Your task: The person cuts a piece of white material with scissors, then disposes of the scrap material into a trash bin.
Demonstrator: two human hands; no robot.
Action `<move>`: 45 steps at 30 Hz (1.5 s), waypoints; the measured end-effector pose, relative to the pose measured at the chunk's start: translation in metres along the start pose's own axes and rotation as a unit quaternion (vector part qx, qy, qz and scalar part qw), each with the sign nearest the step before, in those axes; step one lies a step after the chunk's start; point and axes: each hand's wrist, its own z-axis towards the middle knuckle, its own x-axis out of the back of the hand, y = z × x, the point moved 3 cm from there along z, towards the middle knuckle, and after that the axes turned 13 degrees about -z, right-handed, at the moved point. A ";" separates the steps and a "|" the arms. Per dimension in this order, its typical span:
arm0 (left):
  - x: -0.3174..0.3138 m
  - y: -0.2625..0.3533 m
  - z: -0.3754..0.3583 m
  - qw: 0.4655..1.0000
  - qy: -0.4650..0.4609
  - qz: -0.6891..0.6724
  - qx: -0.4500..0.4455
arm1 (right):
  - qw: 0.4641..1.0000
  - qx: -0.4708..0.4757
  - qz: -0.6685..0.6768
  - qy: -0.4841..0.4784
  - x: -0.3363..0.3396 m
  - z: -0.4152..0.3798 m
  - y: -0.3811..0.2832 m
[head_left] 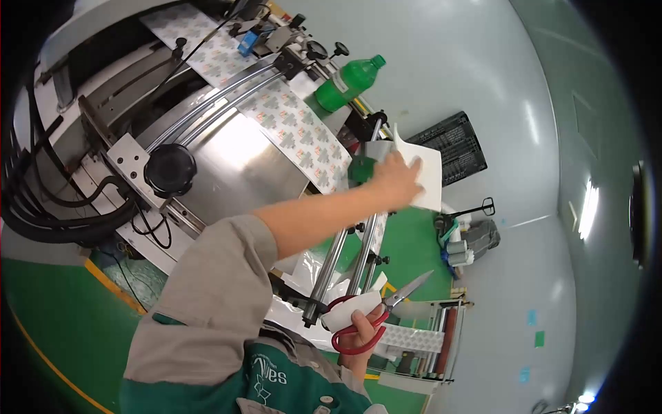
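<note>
My left hand reaches across the view, its fingers and thumb on a white sheet that stands up with a curled edge beside the machine's rollers. Lower down, my right hand holds scissors with red handles; their blades point up and to the right, slightly apart. A small white piece lies against the handles and partly covers them. A printed web runs over the machine near my left hand. A green bottle stands beyond it.
A metal machine plate and a black knob are at the left. Metal rollers run below my left forearm. A black crate is by the wall. Another roller frame stands at the lower right.
</note>
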 end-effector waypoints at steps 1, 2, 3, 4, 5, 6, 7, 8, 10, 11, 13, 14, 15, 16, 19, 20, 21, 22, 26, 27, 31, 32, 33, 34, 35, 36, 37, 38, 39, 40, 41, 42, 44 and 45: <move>-0.004 0.010 -0.008 1.000 0.003 0.026 -0.015 | 1.000 0.000 -0.009 -0.004 -0.003 0.000 -0.001; -0.011 0.013 -0.014 0.998 0.025 0.036 -0.050 | 1.000 -0.001 -0.019 -0.003 -0.005 0.001 -0.002; -0.013 0.016 -0.017 0.998 0.019 0.034 -0.056 | 1.000 -0.003 -0.029 0.000 -0.006 0.000 -0.002; -0.014 0.018 -0.019 0.998 0.012 0.032 -0.062 | 0.999 -0.011 -0.007 -0.030 -0.005 0.000 -0.001; -0.014 0.018 -0.020 0.998 0.013 0.027 -0.060 | 0.999 -0.009 -0.017 -0.029 -0.004 0.001 0.000; -0.016 0.019 -0.022 0.997 0.001 0.042 -0.063 | 0.999 -0.006 -0.027 -0.026 -0.006 0.001 0.000; -0.017 0.019 -0.024 0.996 -0.012 0.058 -0.065 | 0.999 -0.008 -0.031 -0.022 -0.007 0.000 -0.001; -0.017 0.019 -0.024 0.996 -0.015 0.052 -0.065 | 0.999 -0.018 -0.036 -0.022 -0.011 -0.001 -0.003; -0.014 0.019 -0.025 0.994 -0.042 0.074 -0.065 | 0.999 -0.031 -0.036 -0.007 -0.021 -0.004 -0.009; -0.015 0.018 -0.025 0.993 -0.028 0.084 -0.073 | 0.998 -0.035 -0.043 0.004 -0.024 -0.006 -0.011; -0.012 0.017 -0.025 0.994 -0.031 0.076 -0.074 | 0.998 -0.039 -0.052 0.017 -0.026 -0.006 -0.012; -0.011 0.017 -0.025 0.994 -0.033 0.072 -0.075 | 0.998 -0.039 -0.049 0.012 -0.024 -0.005 -0.010; -0.009 0.016 -0.027 0.993 0.001 0.079 -0.088 | 0.998 -0.039 -0.045 0.007 -0.025 -0.005 -0.010; -0.008 0.015 -0.027 0.993 0.000 0.076 -0.088 | 0.998 -0.040 -0.047 0.009 -0.027 -0.006 -0.011; -0.003 0.008 -0.023 0.995 -0.020 0.064 -0.073 | 0.996 -0.045 -0.072 0.013 -0.031 -0.005 -0.014; 0.000 0.005 -0.022 0.996 -0.026 0.058 -0.070 | 0.997 -0.037 -0.063 0.012 -0.036 -0.005 -0.016; 0.006 0.003 -0.021 0.996 -0.048 0.055 -0.059 | 0.998 -0.036 -0.058 0.008 -0.037 -0.005 -0.016; 0.011 0.000 -0.019 0.995 -0.070 0.052 -0.049 | 0.998 -0.035 -0.051 0.005 -0.039 -0.005 -0.016; 0.015 -0.030 -0.015 0.981 -0.189 0.044 0.007 | 0.997 -0.036 -0.062 0.006 -0.026 -0.004 -0.009; 0.016 -0.036 -0.014 0.982 -0.188 0.025 0.019 | 0.998 -0.036 -0.054 -0.004 -0.026 -0.004 -0.010; 0.016 -0.055 -0.018 0.979 -0.199 -0.026 0.034 | 0.998 -0.034 -0.045 -0.002 -0.028 -0.004 -0.011; 0.018 -0.058 -0.014 0.980 -0.197 -0.025 0.032 | 0.999 -0.032 -0.043 -0.003 -0.028 -0.004 -0.011; 0.020 -0.061 -0.011 0.979 -0.193 -0.055 0.040 | 0.998 -0.037 -0.041 -0.004 -0.029 -0.004 -0.011; 0.021 -0.064 -0.009 0.977 -0.189 -0.086 0.048 | 0.998 -0.043 -0.040 -0.005 -0.029 -0.004 -0.011; 0.019 -0.070 -0.007 0.985 -0.142 -0.087 0.049 | 0.998 -0.042 -0.040 0.002 -0.031 -0.005 -0.012; 0.022 -0.072 -0.008 0.989 -0.124 -0.073 0.035 | 0.999 -0.040 -0.037 0.000 -0.032 -0.005 -0.012; 0.023 -0.074 -0.007 0.992 -0.114 -0.051 0.031 | 0.999 -0.039 -0.037 -0.001 -0.031 -0.005 -0.012; 0.024 -0.075 -0.007 0.994 -0.106 -0.029 0.028 | 0.999 -0.040 -0.037 -0.001 -0.029 -0.005 -0.011; 0.023 -0.076 -0.006 0.994 -0.105 -0.029 0.027 | 0.999 -0.039 -0.038 -0.002 -0.028 -0.004 -0.010; 0.022 -0.077 -0.005 0.994 -0.103 -0.026 0.018 | 0.999 -0.041 -0.035 -0.004 -0.026 -0.004 -0.009; 0.020 -0.078 -0.004 0.994 -0.103 -0.024 0.008 | 0.999 -0.044 -0.032 -0.003 -0.026 -0.004 -0.008; 0.025 -0.077 -0.003 0.995 -0.101 -0.027 -0.001 | 0.999 -0.041 -0.031 -0.003 -0.032 -0.006 -0.013; 0.021 -0.077 0.004 0.994 -0.109 -0.005 -0.009 | 0.997 -0.030 -0.055 0.040 -0.043 -0.007 -0.018; 0.021 -0.076 0.006 0.994 -0.105 -0.004 -0.012 | 0.997 -0.025 -0.056 0.038 -0.044 -0.006 -0.018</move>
